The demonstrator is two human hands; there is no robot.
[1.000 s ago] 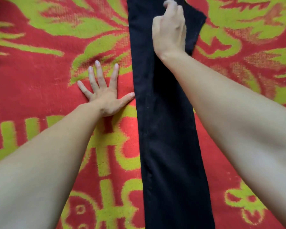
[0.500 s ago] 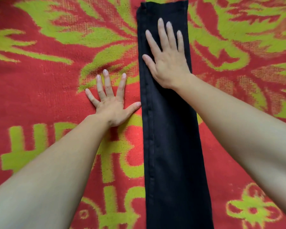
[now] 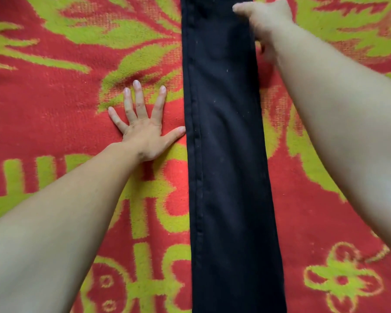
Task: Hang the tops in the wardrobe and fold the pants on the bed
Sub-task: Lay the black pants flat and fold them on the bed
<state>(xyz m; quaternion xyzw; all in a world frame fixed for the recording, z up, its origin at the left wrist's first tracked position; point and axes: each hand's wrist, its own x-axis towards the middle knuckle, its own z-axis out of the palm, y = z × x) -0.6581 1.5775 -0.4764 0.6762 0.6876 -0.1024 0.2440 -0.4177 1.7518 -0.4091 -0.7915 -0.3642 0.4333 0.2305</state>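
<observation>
A pair of black pants lies folded lengthwise in a long strip down the middle of the bed, running out of view at the top and bottom. My left hand rests flat on the blanket just left of the pants, fingers spread, with the thumb tip touching the pants' left edge. My right hand is blurred at the pants' right edge near the top. Its thumb points left over the black fabric. Its fingers are smeared along the edge, so I cannot tell if they hold the cloth.
A red blanket with yellow-green leaf and flower patterns covers the whole bed surface in view. Both my forearms reach in from the lower corners on either side of the pants.
My right hand lay flat with spread fingers on the upper pants; it has slid to the right edge. The view has shifted, so the pants' top end is out of frame. My left hand stays put.
</observation>
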